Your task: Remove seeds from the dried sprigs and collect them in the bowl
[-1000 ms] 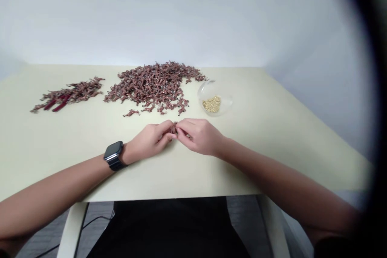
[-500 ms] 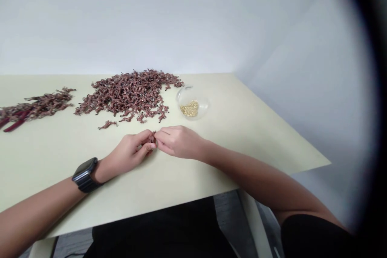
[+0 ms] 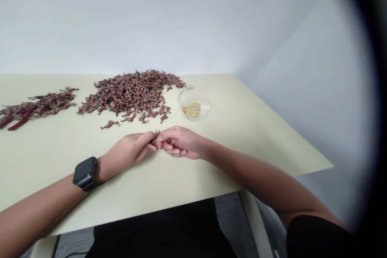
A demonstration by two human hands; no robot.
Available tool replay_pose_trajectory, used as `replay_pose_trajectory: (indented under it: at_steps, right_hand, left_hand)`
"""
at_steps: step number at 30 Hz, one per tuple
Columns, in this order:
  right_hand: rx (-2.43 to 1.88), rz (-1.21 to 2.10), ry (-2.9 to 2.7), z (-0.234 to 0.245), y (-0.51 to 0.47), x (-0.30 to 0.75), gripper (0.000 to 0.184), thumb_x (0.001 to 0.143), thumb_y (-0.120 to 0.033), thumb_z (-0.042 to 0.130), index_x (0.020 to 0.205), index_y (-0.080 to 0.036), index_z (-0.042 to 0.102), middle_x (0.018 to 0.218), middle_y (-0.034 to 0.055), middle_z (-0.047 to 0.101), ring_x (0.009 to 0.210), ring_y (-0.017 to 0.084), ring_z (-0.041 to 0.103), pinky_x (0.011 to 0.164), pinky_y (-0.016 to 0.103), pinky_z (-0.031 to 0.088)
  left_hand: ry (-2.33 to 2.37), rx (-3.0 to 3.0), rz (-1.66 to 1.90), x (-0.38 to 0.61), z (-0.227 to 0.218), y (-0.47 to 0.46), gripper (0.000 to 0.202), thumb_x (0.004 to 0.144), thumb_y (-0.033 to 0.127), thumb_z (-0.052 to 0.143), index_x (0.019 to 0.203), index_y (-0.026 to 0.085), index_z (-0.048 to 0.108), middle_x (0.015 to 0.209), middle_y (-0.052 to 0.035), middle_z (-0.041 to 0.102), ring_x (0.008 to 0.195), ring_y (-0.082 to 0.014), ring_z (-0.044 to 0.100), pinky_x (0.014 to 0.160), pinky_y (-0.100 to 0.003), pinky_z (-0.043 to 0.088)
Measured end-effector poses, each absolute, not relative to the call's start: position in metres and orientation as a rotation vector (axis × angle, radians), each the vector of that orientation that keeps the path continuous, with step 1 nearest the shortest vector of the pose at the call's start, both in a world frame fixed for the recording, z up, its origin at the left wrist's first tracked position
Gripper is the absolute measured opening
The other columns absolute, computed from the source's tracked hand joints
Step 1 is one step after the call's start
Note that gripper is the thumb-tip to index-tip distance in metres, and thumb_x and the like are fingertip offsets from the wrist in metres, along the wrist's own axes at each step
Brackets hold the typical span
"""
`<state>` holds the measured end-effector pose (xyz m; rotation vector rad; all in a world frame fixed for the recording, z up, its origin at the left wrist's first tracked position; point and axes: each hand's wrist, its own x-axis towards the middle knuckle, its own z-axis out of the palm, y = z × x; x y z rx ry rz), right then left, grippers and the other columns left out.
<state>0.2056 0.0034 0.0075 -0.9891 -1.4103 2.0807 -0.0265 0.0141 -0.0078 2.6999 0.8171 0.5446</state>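
My left hand [image 3: 130,150] and my right hand [image 3: 178,142] meet in front of me above the table, their fingertips pinching a small dried reddish-brown sprig [image 3: 155,138] between them. Most of the sprig is hidden by my fingers. Beyond my hands lies a large heap of similar dried sprigs [image 3: 130,96], with one loose sprig [image 3: 109,124] just in front of it. A clear glass bowl [image 3: 194,103] holds a small amount of pale golden seeds [image 3: 191,109].
A smaller bunch of dried stems with dark red stalks [image 3: 36,109] lies at the far left of the pale cream table [image 3: 242,141]. A black smartwatch [image 3: 85,173] sits on my left wrist. The table's front edge runs below my forearms, with a wall behind.
The view has swung, shifting the table and heap left in the picture. My hands still pinch the sprig, and the fingers of my right hand are now more curled.
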Motion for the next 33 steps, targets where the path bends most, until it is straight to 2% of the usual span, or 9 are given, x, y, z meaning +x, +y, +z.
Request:
replay_pose_trajectory:
  at_steps: [2,6,9,12,15,19,22,27,33]
  right_hand:
    - [-1.067,1.704,-1.664,0.006,0.001,0.206,0.020,0.092,-0.028,0.049,0.077,-0.019,0.059,0.060,-0.0053,0.046,0.048,0.009,0.038,0.044,0.026,0.023]
    - [-1.010,0.615,-2.219,0.002,-0.003,0.206,0.027,0.100,-0.026,0.048,0.075,-0.019,0.053,0.071,-0.0006,0.052,0.066,0.012,0.045,0.065,0.029,0.033]
    - [-0.958,0.246,-2.448,0.002,0.002,0.206,0.025,0.104,-0.027,0.046,0.083,-0.017,0.056,0.078,0.0029,0.058,0.071,0.014,0.046,0.068,0.031,0.032]
    - [-0.959,0.242,-2.526,0.005,0.009,0.204,0.023,0.102,-0.028,0.052,0.082,-0.018,0.056,0.077,0.0021,0.059,0.069,0.014,0.046,0.066,0.030,0.031]
    - [-1.002,0.509,-2.428,0.010,0.011,0.199,0.028,0.099,-0.028,0.057,0.073,-0.019,0.051,0.068,-0.0024,0.054,0.064,0.011,0.045,0.062,0.028,0.029]
    - [-1.041,0.768,-2.221,0.012,0.008,0.194,0.032,0.098,-0.025,0.051,0.068,-0.020,0.042,0.061,-0.0057,0.043,0.059,0.009,0.040,0.057,0.025,0.027]
    - [-1.017,0.606,-2.232,0.007,0.006,0.194,0.030,0.100,-0.023,0.047,0.070,-0.020,0.040,0.065,-0.0051,0.043,0.061,0.009,0.041,0.061,0.026,0.029]
    - [-1.014,0.276,-2.341,-0.007,0.006,0.198,0.023,0.104,-0.025,0.044,0.082,-0.020,0.051,0.077,0.0002,0.056,0.069,0.013,0.049,0.068,0.028,0.033]
    - [-1.000,0.265,-2.414,-0.011,0.006,0.203,0.024,0.103,-0.028,0.051,0.081,-0.020,0.053,0.075,0.0010,0.058,0.069,0.013,0.051,0.068,0.027,0.035]
  left_hand:
    - [0.887,2.542,0.543,-0.024,-0.010,0.013,0.008,0.105,0.023,0.047,0.100,0.020,0.052,0.080,0.0021,0.065,0.066,-0.0111,0.059,0.063,-0.022,0.039]
    - [0.928,2.296,0.607,-0.019,-0.012,0.015,0.021,0.105,0.036,0.050,0.091,0.020,0.052,0.074,0.0038,0.062,0.063,-0.0109,0.056,0.062,-0.022,0.039]
    - [0.886,2.210,0.602,-0.020,-0.011,0.017,0.028,0.105,0.041,0.050,0.089,0.019,0.054,0.074,0.0032,0.063,0.064,-0.0113,0.056,0.063,-0.023,0.040]
    - [0.852,2.190,0.576,-0.023,-0.010,0.020,0.029,0.105,0.042,0.050,0.088,0.019,0.055,0.073,0.0028,0.064,0.064,-0.0115,0.055,0.063,-0.023,0.040]
    - [0.849,2.177,0.573,-0.028,-0.011,0.022,0.028,0.106,0.041,0.049,0.089,0.019,0.054,0.074,0.0024,0.065,0.065,-0.0120,0.057,0.063,-0.023,0.040]
    - [0.872,2.215,0.598,-0.031,-0.010,0.024,0.029,0.106,0.042,0.047,0.089,0.020,0.053,0.074,0.0022,0.064,0.067,-0.0125,0.058,0.064,-0.024,0.040]
    - [0.891,2.214,0.619,-0.030,-0.009,0.024,0.029,0.106,0.043,0.047,0.090,0.020,0.052,0.075,0.0027,0.063,0.066,-0.0121,0.057,0.064,-0.024,0.039]
    - [0.901,2.225,0.611,-0.026,-0.009,0.023,0.030,0.106,0.043,0.048,0.089,0.019,0.053,0.073,0.0030,0.061,0.064,-0.0120,0.053,0.063,-0.025,0.038]
    - [0.885,2.206,0.561,-0.024,-0.013,0.021,0.030,0.106,0.043,0.048,0.089,0.019,0.055,0.074,0.0028,0.063,0.064,-0.0119,0.053,0.063,-0.024,0.038]
